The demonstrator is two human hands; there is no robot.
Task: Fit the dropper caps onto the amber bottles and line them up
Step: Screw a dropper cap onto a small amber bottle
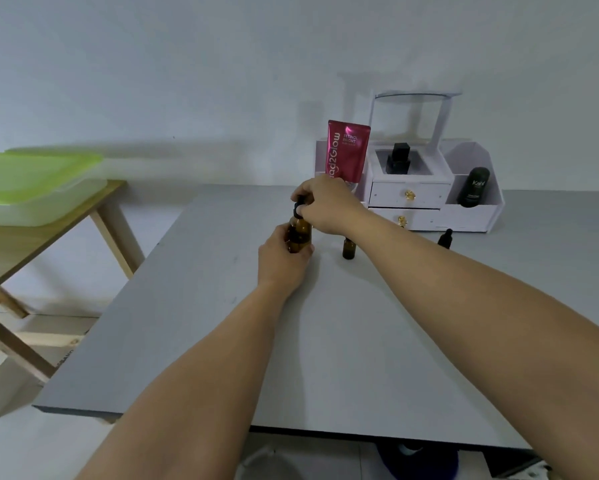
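A large amber bottle (299, 233) stands upright on the grey table (221, 323). My left hand (282, 261) grips its body from the near side. My right hand (325, 206) pinches the black dropper cap (298, 206) that sits on the bottle's neck. A small amber bottle (349, 248) without a cap stands just to the right. Farther right, partly hidden behind my right forearm, stands another small bottle with a black dropper cap (446, 238).
A white drawer organiser (429, 199) at the table's back holds a pink tube (347, 150), a black square bottle (398, 159) and a dark Kahf bottle (473, 187). A wooden side table (31, 244) on the left carries a green-lidded box (31, 181).
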